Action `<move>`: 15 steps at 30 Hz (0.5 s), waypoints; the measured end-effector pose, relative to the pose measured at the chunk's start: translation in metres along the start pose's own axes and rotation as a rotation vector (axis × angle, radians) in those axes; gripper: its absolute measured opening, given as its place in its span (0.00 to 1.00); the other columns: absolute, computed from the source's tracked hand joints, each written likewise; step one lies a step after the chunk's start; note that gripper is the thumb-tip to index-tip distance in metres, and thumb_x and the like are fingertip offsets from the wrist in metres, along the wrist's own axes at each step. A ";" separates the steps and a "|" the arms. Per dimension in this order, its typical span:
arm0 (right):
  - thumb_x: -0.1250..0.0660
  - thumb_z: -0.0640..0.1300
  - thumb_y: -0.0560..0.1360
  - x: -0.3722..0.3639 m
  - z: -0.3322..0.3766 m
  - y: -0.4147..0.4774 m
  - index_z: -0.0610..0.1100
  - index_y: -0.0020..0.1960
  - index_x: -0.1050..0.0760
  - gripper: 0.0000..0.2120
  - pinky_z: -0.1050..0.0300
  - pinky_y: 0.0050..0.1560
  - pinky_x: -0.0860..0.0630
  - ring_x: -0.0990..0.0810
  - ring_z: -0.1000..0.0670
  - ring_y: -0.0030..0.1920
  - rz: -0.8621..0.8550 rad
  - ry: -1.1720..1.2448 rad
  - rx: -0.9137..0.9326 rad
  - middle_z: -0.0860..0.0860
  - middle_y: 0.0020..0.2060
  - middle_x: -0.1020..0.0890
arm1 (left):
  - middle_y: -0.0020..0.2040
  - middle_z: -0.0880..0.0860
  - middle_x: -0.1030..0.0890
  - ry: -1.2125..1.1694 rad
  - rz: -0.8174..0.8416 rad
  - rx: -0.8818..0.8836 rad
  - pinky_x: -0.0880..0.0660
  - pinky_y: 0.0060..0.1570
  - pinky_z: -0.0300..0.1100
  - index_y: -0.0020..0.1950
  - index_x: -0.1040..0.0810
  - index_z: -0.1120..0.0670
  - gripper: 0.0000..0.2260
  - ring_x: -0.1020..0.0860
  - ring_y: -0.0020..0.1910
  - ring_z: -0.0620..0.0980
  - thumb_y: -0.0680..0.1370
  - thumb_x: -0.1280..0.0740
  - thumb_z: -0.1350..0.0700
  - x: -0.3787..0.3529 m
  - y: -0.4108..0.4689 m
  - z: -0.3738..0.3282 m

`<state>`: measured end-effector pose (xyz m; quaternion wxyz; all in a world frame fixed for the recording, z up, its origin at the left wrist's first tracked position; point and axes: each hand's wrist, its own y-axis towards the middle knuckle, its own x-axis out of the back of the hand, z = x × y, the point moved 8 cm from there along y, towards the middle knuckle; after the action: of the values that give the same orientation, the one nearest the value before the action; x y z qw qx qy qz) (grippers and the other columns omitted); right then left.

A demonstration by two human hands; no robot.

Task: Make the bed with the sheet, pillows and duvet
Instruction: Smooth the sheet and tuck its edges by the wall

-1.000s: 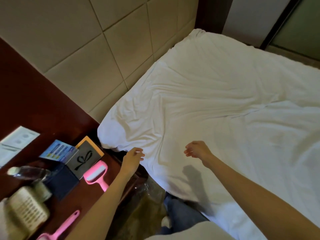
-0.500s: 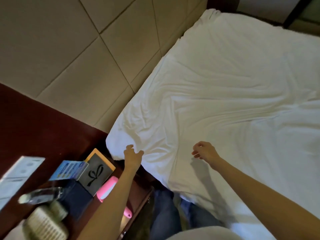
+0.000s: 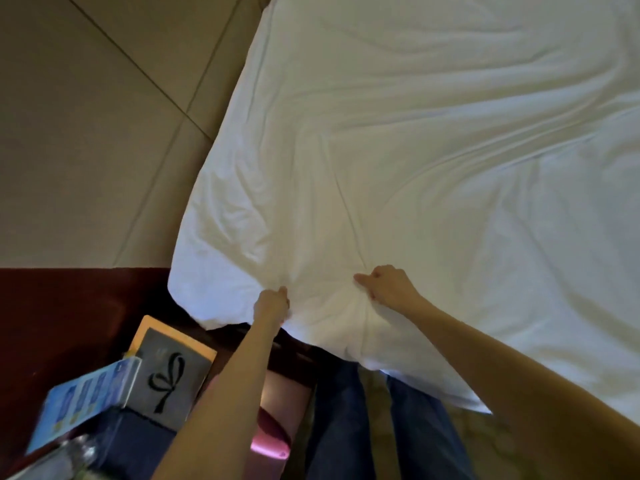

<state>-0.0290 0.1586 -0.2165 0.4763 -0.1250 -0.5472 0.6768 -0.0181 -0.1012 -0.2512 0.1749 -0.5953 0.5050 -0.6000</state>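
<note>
Both hands are on the cloth now; half a second ago they hovered over its near edge, holding nothing. Left hand point(image 3: 272, 304) is clenched on a bunch of the white duvet point(image 3: 433, 161) close to its near-left corner. Right hand point(image 3: 389, 285) grips a fold just beside it, fingers curled into the fabric. Creases fan out from both grips. Duvet is spread wrinkled over the bed, which it hides entirely. Its near edge hangs in front of the person's jeans point(image 3: 341, 420), and its left edge runs along the beige panelled wall point(image 3: 104, 140). Left forearm crosses the dark red tabletop point(image 3: 69, 334). On it:
- a grey card with a bow drawing point(image 3: 173, 375), orange-framed
- a blue leaflet point(image 3: 83, 407) touching the card
- a dark box point(image 3: 138, 441) under those
- a pink thing point(image 3: 270, 448), partly hidden by the arm

Blur at the bottom-left corner; can't tell what it is.
</note>
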 end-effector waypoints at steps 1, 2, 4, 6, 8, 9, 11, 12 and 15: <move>0.40 0.58 0.77 -0.012 -0.005 0.004 0.41 0.52 0.27 0.20 0.54 0.50 0.27 0.21 0.41 0.54 0.010 -0.085 -0.022 0.43 0.51 0.22 | 0.32 0.57 0.26 0.015 0.005 -0.031 0.32 0.33 0.43 0.35 0.27 0.59 0.16 0.26 0.34 0.57 0.81 0.41 0.55 -0.005 0.003 0.003; 0.41 0.58 0.78 -0.022 -0.009 0.007 0.40 0.56 0.27 0.21 0.54 0.52 0.28 0.23 0.41 0.56 0.005 -0.160 -0.043 0.43 0.54 0.23 | 0.32 0.56 0.26 0.009 0.015 -0.063 0.31 0.35 0.43 0.33 0.29 0.57 0.16 0.26 0.36 0.57 0.80 0.42 0.56 -0.009 0.008 0.006; 0.44 0.54 0.80 -0.031 -0.012 0.011 0.40 0.61 0.28 0.20 0.53 0.55 0.29 0.25 0.42 0.58 -0.054 -0.267 -0.059 0.43 0.58 0.24 | 0.30 0.53 0.27 -0.094 0.058 -0.093 0.32 0.36 0.42 0.32 0.30 0.56 0.16 0.28 0.33 0.55 0.81 0.41 0.56 -0.012 0.014 0.013; 0.45 0.52 0.80 -0.032 -0.013 0.013 0.39 0.61 0.28 0.18 0.53 0.57 0.30 0.26 0.42 0.59 -0.111 -0.282 -0.062 0.43 0.58 0.24 | 0.27 0.51 0.27 -0.287 0.113 -0.085 0.31 0.36 0.44 0.32 0.30 0.56 0.16 0.31 0.29 0.52 0.81 0.39 0.57 -0.011 0.015 0.021; 0.44 0.51 0.81 -0.031 -0.013 0.014 0.38 0.60 0.28 0.18 0.53 0.57 0.31 0.26 0.41 0.59 -0.120 -0.260 -0.062 0.42 0.57 0.24 | 0.25 0.51 0.27 -0.349 0.107 -0.110 0.30 0.34 0.44 0.32 0.29 0.57 0.17 0.31 0.28 0.51 0.81 0.39 0.58 -0.003 0.011 0.019; 0.44 0.50 0.81 -0.031 -0.013 0.013 0.38 0.58 0.27 0.16 0.52 0.57 0.30 0.25 0.40 0.58 -0.115 -0.238 -0.056 0.42 0.55 0.24 | 0.25 0.51 0.27 -0.348 0.067 -0.128 0.30 0.34 0.43 0.31 0.29 0.57 0.17 0.30 0.27 0.51 0.80 0.39 0.58 0.003 0.009 0.017; 0.41 0.47 0.79 -0.031 -0.014 0.011 0.41 0.44 0.26 0.11 0.53 0.48 0.27 0.22 0.42 0.48 -0.108 -0.124 -0.030 0.43 0.45 0.23 | 0.26 0.53 0.27 -0.373 -0.047 -0.126 0.33 0.32 0.42 0.28 0.29 0.58 0.18 0.32 0.25 0.51 0.79 0.40 0.59 0.019 0.005 0.011; 0.39 0.45 0.78 -0.031 -0.011 0.009 0.42 0.37 0.29 0.12 0.55 0.41 0.28 0.23 0.45 0.41 -0.102 -0.058 -0.014 0.46 0.38 0.24 | 0.26 0.54 0.27 -0.416 -0.085 -0.113 0.34 0.30 0.42 0.27 0.29 0.58 0.19 0.34 0.24 0.51 0.79 0.40 0.59 0.027 0.005 0.008; 0.35 0.40 0.75 -0.034 0.008 0.002 0.43 0.29 0.36 0.18 0.59 0.30 0.37 0.31 0.52 0.29 -0.098 -0.012 0.061 0.50 0.28 0.30 | 0.23 0.53 0.26 -0.667 -0.079 -0.066 0.38 0.22 0.39 0.30 0.31 0.58 0.18 0.35 0.22 0.49 0.80 0.42 0.60 0.042 0.009 -0.001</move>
<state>-0.0183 0.1274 -0.2275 0.5092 -0.0795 -0.5345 0.6699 -0.0319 -0.1387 -0.2358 0.2877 -0.7834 0.4154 -0.3618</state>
